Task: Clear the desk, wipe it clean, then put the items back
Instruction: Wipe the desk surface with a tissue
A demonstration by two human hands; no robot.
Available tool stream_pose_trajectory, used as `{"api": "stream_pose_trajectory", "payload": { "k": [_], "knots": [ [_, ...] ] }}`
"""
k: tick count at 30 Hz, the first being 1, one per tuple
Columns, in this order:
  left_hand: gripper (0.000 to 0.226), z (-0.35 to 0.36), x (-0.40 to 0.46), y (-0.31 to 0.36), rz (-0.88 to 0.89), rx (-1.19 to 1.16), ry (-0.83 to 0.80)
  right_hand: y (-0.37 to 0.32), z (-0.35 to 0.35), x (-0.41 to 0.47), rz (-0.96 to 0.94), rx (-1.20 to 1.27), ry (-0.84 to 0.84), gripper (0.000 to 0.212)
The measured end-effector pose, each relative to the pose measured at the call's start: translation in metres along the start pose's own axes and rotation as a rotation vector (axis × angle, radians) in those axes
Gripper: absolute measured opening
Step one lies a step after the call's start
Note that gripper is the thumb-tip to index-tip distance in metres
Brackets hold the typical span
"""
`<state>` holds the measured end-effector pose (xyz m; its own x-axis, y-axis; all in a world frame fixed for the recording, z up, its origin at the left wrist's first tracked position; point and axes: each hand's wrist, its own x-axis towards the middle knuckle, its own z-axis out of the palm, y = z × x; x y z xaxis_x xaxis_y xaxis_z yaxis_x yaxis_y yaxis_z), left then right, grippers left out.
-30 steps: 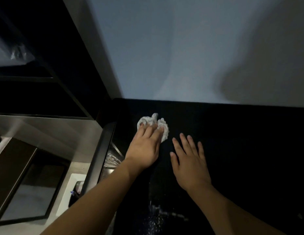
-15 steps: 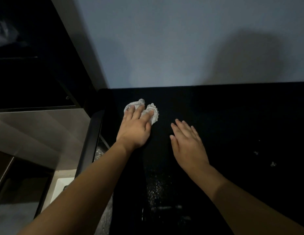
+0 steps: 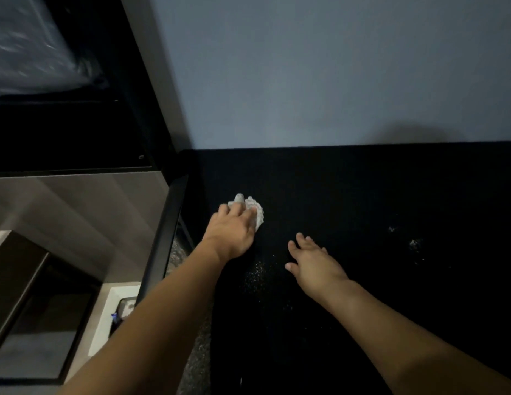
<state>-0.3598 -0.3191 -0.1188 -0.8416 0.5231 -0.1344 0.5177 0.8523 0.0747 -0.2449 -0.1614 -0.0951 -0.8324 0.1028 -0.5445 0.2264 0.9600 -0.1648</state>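
Black desk (image 3: 362, 195), two bare hands on it, a crumpled white cloth (image 3: 255, 210) near the back left corner.

The left hand (image 3: 231, 232) presses the cloth flat against the desk, fingers laid over it, close to the left edge. The right hand (image 3: 314, 265) rests just beside it with fingers loose and spread, holding nothing. Pale specks (image 3: 414, 243) dot the dark surface toward the right. A grey wall (image 3: 334, 81) runs along the back edge.
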Motion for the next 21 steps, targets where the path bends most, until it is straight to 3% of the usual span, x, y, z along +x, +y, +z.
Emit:
{"api": "stream_pose_trajectory", "payload": {
  "k": [11, 17, 21],
  "knots": [
    [0.051, 0.009, -0.136, 0.043, -0.013, -0.044, -0.198, -0.007, 0.003, -0.005, 0.076, -0.112, -0.018, 0.063],
    [0.031, 0.009, -0.220, 0.071, 0.166, 0.062, -0.203, -0.014, 0.007, -0.027, 0.121, -0.204, 0.007, 0.066],
    [0.015, -0.009, -0.272, 0.083, 0.083, -0.278, -0.490, -0.010, 0.011, -0.037, 0.113, -0.226, -0.014, 0.069]
  ]
}}
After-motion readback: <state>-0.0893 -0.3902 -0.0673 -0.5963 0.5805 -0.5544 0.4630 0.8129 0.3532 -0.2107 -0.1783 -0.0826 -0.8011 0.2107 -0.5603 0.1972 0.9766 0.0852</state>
